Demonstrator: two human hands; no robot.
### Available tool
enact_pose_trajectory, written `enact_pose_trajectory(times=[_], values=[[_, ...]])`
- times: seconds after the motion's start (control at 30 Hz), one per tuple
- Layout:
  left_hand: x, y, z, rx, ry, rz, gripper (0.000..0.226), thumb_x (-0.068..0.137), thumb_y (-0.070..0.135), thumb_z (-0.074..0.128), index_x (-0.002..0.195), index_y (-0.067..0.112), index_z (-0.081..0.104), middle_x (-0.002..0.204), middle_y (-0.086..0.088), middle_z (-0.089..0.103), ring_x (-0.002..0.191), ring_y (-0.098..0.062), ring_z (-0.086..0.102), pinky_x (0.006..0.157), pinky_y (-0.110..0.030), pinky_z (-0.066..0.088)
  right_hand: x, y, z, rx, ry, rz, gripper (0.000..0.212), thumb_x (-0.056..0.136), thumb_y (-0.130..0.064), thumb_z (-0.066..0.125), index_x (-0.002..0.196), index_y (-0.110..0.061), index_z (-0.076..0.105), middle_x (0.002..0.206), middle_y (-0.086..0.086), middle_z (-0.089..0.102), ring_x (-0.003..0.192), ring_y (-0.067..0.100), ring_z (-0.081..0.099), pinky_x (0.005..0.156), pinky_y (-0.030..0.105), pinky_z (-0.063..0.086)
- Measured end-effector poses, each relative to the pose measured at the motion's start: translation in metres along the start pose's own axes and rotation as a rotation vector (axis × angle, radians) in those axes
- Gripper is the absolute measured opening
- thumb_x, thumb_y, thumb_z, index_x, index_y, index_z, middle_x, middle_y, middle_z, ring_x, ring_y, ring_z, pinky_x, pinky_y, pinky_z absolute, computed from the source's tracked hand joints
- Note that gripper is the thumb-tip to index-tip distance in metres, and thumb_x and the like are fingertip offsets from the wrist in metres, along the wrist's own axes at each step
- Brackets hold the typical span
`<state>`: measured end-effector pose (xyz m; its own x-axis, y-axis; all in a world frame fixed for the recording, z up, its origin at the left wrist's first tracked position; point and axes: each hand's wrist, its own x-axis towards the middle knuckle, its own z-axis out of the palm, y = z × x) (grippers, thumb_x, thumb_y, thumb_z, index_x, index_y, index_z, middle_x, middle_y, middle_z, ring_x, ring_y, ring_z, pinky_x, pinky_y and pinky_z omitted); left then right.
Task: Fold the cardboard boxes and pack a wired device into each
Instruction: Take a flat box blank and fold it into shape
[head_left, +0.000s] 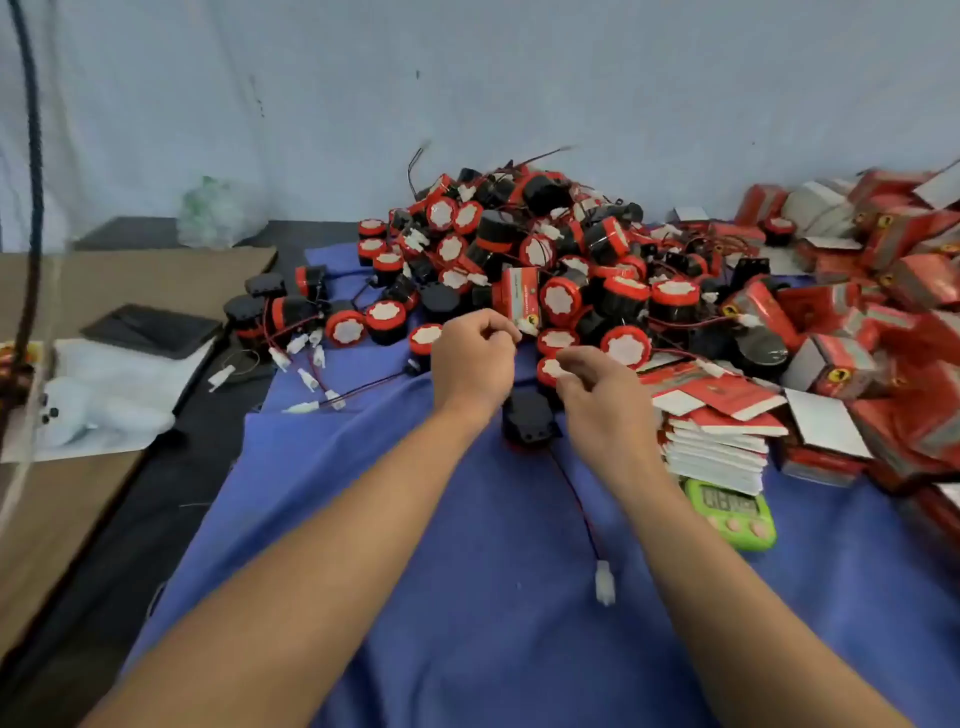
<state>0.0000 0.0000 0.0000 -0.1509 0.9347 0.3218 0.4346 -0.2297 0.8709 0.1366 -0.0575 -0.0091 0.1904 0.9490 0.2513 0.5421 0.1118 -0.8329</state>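
Note:
A big heap of black-and-red wired devices (545, 249) lies on the blue cloth (467, 597). One black device (527, 422) sits apart between my hands, its red-black wire trailing towards me to a white connector (605, 581). A small red cardboard box (521, 299) stands upright at the heap's front edge. My left hand (470, 364) has curled fingers, and its fingertips pinch the box's lower corner. My right hand (597, 397) hovers just right of the lone device, fingers loosely curled, holding nothing. A stack of flat unfolded boxes (719, 441) lies to the right.
Folded red boxes (883, 312) pile up at the right. A green timer (732, 512) lies in front of the flat stack. On the left are brown cardboard (104, 270), a black pouch (150, 330), a white plush toy (88, 410) and a hanging black cable (31, 156).

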Motion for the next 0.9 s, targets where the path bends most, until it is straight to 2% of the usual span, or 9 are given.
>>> enact_pose_trajectory(times=[0.07,0.17,0.3,0.43,0.57,0.67,0.73,0.8,0.9], values=[[0.004,-0.011,-0.004,0.019,0.003,0.034,0.036,0.088,-0.001,0.052,0.070,0.025,0.068,0.063,0.013,0.065,0.054,0.000,0.056,0.045,-0.013,0.035,0.003,0.004,0.011,0.010,-0.006,0.000,0.027,0.099,-0.016,0.055,0.120,-0.027,0.070,0.110,-0.012,0.070,0.103,0.010,0.062,0.087,0.024,0.048],[0.000,-0.032,-0.008,0.039,-0.011,0.075,0.039,0.087,0.000,0.054,0.069,0.032,0.066,0.066,0.024,0.065,0.063,0.000,0.058,0.053,-0.011,0.037,-0.004,0.012,0.025,-0.027,-0.045,-0.051,0.030,0.097,-0.018,0.056,0.120,-0.034,0.067,0.104,-0.015,0.068,0.100,0.010,0.060,0.087,0.032,0.050],[-0.011,-0.041,-0.005,0.106,-0.128,0.117,0.035,0.090,0.007,0.062,0.076,0.038,0.068,0.075,0.023,0.068,0.078,0.004,0.063,0.064,-0.008,0.042,-0.007,0.017,0.022,-0.019,-0.093,-0.063,0.035,0.096,-0.024,0.057,0.115,-0.053,0.057,0.086,-0.036,0.061,0.090,0.001,0.057,0.072,0.016,0.047],[-0.018,-0.040,-0.006,0.119,-0.206,0.139,0.035,0.089,0.003,0.062,0.075,0.034,0.071,0.066,0.028,0.065,0.075,0.006,0.063,0.061,-0.006,0.041,-0.011,0.012,0.016,-0.124,-0.019,-0.093,0.026,0.096,-0.021,0.058,0.110,-0.039,0.069,0.092,-0.013,0.070,0.084,0.010,0.062,0.072,0.032,0.053],[-0.022,-0.038,-0.005,0.103,-0.277,0.137,0.034,0.092,0.003,0.061,0.075,0.031,0.070,0.062,0.032,0.063,0.062,0.007,0.059,0.055,-0.007,0.039,-0.010,0.010,-0.003,-0.516,0.266,-0.158,0.030,0.086,-0.012,0.062,0.113,-0.022,0.072,0.099,0.005,0.069,0.106,0.031,0.057,0.090,0.039,0.035],[-0.026,-0.036,-0.003,0.116,-0.279,0.168,0.030,0.096,0.009,0.061,0.081,0.032,0.071,0.064,0.036,0.062,0.063,0.008,0.059,0.055,-0.006,0.038,-0.011,0.015,-0.018,-0.864,0.141,0.036,0.048,0.082,-0.022,0.063,0.130,-0.019,0.058,0.130,0.002,0.063,0.127,0.033,0.047,0.101,0.042,0.024],[-0.028,-0.036,-0.005,0.121,-0.256,0.177,0.027,0.098,0.012,0.060,0.085,0.032,0.072,0.066,0.037,0.061,0.064,0.009,0.058,0.055,-0.006,0.037,-0.010,0.016,-0.021,-0.922,0.014,0.137,0.053,0.084,-0.027,0.062,0.135,-0.020,0.050,0.138,0.002,0.058,0.132,0.032,0.044,0.102,0.043,0.026],[-0.030,-0.035,-0.005,0.105,-0.234,0.182,0.025,0.099,0.014,0.059,0.088,0.032,0.073,0.065,0.035,0.061,0.062,0.007,0.057,0.055,-0.007,0.036,-0.009,0.016,-0.023,-0.931,0.008,0.105,0.045,0.081,-0.021,0.061,0.126,-0.020,0.056,0.124,0.006,0.066,0.125,0.032,0.051,0.101,0.043,0.027],[-0.034,-0.032,-0.007,0.084,-0.206,0.187,0.023,0.096,0.018,0.058,0.090,0.031,0.075,0.066,0.033,0.062,0.061,0.005,0.057,0.055,-0.008,0.035,-0.007,0.010,-0.026,-0.940,0.097,0.001,0.033,0.074,-0.012,0.059,0.103,-0.025,0.068,0.087,0.006,0.073,0.098,0.029,0.064,0.097,0.039,0.024]])
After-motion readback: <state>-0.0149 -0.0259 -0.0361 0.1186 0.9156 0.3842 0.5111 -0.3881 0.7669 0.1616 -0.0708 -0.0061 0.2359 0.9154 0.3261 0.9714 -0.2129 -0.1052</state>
